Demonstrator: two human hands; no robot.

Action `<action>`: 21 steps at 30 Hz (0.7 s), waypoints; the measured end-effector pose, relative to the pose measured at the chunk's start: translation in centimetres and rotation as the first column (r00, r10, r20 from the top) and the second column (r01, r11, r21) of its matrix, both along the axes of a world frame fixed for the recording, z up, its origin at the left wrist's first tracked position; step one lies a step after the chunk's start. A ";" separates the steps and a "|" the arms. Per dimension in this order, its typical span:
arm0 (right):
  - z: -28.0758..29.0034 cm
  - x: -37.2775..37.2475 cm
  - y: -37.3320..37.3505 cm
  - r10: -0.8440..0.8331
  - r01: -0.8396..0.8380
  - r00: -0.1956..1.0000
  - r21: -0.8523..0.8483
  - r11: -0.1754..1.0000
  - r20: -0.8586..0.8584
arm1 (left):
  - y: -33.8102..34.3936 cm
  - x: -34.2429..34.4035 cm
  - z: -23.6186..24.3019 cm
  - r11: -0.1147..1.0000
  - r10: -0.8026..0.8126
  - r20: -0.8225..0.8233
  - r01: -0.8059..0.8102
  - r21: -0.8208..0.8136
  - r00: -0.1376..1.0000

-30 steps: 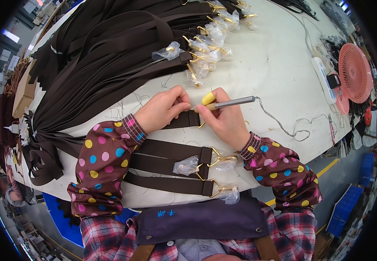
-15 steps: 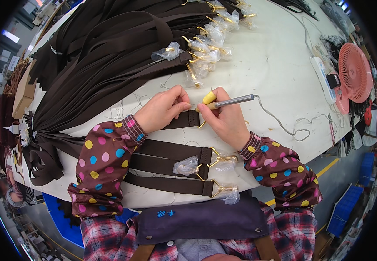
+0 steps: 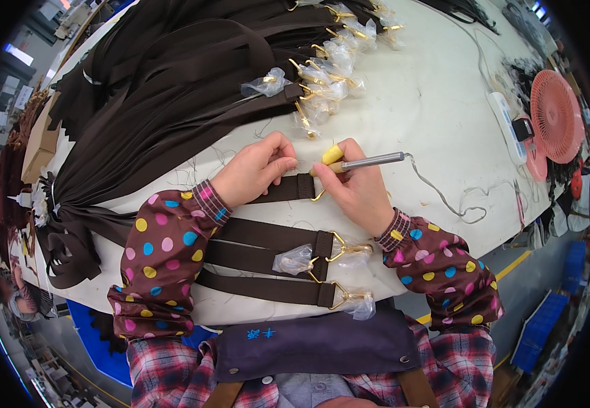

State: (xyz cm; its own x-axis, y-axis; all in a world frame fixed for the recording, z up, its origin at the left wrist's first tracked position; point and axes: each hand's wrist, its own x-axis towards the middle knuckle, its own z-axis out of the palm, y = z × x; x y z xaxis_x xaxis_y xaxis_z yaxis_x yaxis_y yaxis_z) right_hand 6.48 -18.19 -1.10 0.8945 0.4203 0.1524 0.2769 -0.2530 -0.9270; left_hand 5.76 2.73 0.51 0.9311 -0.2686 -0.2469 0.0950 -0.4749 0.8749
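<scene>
My right hand [image 3: 363, 194] grips a slim pen-shaped tool [image 3: 380, 159], like a small soldering iron, with a grey cord trailing from its back end. A yellow cover [image 3: 332, 154] wraps one of its fingers. The tool's front end is partly hidden by my fingers, just above the stitched end of a dark brown strap [image 3: 304, 186]. Over the same strap, my left hand [image 3: 257, 170] is closed in a pinch; what its fingertips hold is too fine to make out. Nearer me lie several more brown straps [image 3: 268, 262] with gold hooks [image 3: 338, 248], partly wrapped in clear plastic.
A large bundle of brown straps [image 3: 172, 88] covers the far left of the white table [image 3: 431, 122], its bagged gold hooks [image 3: 329, 75] pointing right. At right are a white power strip [image 3: 506, 126] and a pink fan [image 3: 555, 115]. Loose threads lie about.
The tool and my right hand have shifted very slightly to the right. My left hand keeps its pinch in nearly the same place.
</scene>
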 end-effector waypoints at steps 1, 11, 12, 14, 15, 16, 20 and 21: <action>0.1 -0.2 -0.2 -0.006 0.005 1.000 0.019 1.000 0.006 | 0.4 -0.2 -0.4 0.999 0.017 0.064 -0.019 0.041 0.998; 0.2 -0.5 -2.5 0.213 -0.072 0.871 -0.313 0.947 0.444 | 1.3 -1.6 1.8 0.801 -0.185 0.625 -0.252 0.543 0.758; 0.3 -0.9 -2.6 0.237 -0.120 0.893 -0.307 0.944 0.382 | 1.3 -1.1 2.1 0.781 -0.194 0.682 -0.309 0.543 0.706; 0.7 -2.0 -3.1 0.296 -0.221 0.920 -0.284 0.933 0.256 | 1.7 -0.3 1.5 0.724 -0.246 0.722 -0.373 0.581 0.647; 0.8 -2.5 -3.4 0.306 -0.232 0.903 -0.255 0.938 0.302 | 1.7 -0.1 1.1 0.701 -0.249 0.745 -0.416 0.580 0.618; 1.0 -2.8 -3.5 0.310 -0.241 0.902 -0.247 0.939 0.299 | 1.7 0.1 0.9 0.677 -0.254 0.767 -0.458 0.576 0.589; 0.8 -3.5 -4.2 0.295 -0.238 0.917 -0.225 0.945 0.267 | 2.1 1.4 0.3 0.568 -0.323 0.793 -0.564 0.599 0.516; 0.9 -3.5 -4.2 0.289 -0.231 0.916 -0.224 0.947 0.279 | 2.3 1.8 0.0 0.581 -0.337 0.783 -0.539 0.610 0.523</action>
